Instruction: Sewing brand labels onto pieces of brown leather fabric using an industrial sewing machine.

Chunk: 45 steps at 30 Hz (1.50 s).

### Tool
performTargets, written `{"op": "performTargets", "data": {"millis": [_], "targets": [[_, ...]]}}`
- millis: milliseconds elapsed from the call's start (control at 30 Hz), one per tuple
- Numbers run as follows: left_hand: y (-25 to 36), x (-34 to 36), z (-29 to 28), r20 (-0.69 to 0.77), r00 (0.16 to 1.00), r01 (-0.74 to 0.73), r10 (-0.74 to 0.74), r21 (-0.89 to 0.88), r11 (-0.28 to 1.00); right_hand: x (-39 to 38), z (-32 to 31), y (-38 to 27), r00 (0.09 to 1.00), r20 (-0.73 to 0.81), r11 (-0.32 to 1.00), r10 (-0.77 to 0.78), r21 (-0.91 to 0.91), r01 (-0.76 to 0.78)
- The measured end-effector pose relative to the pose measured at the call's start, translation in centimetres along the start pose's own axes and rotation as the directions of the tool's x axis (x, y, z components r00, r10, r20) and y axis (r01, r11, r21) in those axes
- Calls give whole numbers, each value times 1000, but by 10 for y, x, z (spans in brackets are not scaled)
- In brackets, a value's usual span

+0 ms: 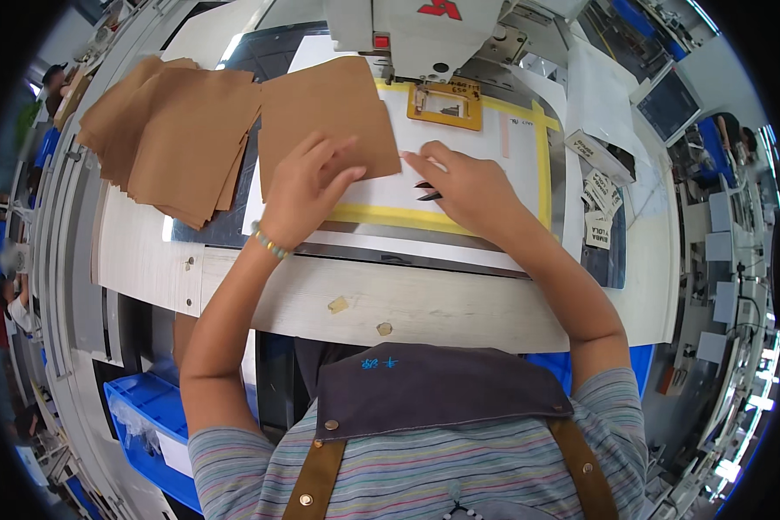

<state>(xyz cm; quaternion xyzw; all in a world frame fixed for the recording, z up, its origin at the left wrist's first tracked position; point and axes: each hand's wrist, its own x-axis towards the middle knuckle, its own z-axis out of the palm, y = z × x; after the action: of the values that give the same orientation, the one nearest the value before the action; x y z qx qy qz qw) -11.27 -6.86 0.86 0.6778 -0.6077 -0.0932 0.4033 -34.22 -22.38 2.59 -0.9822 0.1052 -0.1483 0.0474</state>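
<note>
A flat brown sheet point(321, 104), leather-like, lies partly over a white work area edged with yellow tape point(390, 215). My left hand point(308, 186) is over its lower edge, fingers apart and slightly curled. At the sheet's lower right corner are the thumb and index finger of my right hand point(468, 186); whether they pinch it I cannot tell. Two dark tips of a slim black tool point(428, 197), perhaps tweezers or snips, stick out from under the right hand's curled fingers. Beyond the hands, a yellow frame point(468, 106) sits beneath the white machine head point(433, 43).
A stack of brown sheets point(182, 130) lies at the left. To the right are a white box point(600, 154) and several printed labels point(600, 204). A monitor point(669, 104) stands farther right. Blue bins point(152, 407) are below the table's front edge.
</note>
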Motion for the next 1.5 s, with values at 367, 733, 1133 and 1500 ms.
{"op": "performTargets", "data": {"millis": [367,733,1133,1500], "targets": [[-15,-54,-32,172,947,-315,271,663,679,42,41,3,940,-104,918,-325,-273,287],[-22,41,32,153,884,-443,442,578,685,-8,10,50,971,-232,970,-57,-244,-2],[-27,25,-13,-12,900,-312,435,681,663,18,31,29,951,-275,988,-142,-90,122],[-52,8,-25,74,899,-369,432,661,654,31,40,39,948,-260,965,-181,-233,121]]}}
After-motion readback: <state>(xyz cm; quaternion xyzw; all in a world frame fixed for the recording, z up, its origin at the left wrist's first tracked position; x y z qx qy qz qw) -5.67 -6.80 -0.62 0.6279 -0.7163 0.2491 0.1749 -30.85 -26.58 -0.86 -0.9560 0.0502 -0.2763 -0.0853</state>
